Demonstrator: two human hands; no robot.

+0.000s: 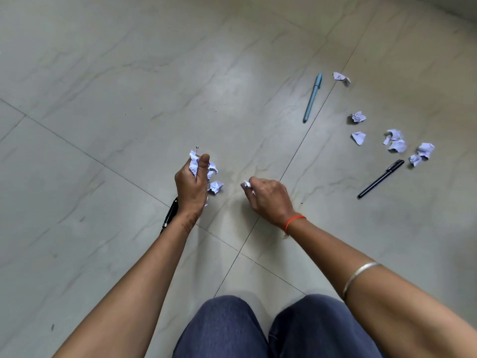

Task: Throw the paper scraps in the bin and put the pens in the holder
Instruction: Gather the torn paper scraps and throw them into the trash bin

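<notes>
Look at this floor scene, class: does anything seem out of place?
Yes. Crumpled paper scraps and two pens, blue pen and black pen, lie scattered on the tiled floor. No bin or holder shows.

The floor (pixel 129 86) fills nearly the whole view: large glossy tiles in pale grey-green with faint darker marble veining. Thin dark grout lines (pixel 317 109) cross it diagonally and meet in a cross near the lower middle. Soft, diffuse light gives broad pale reflections on the tiles. A lighter strip, perhaps a wall base (pixel 462 3), cuts the upper right corner.
</notes>
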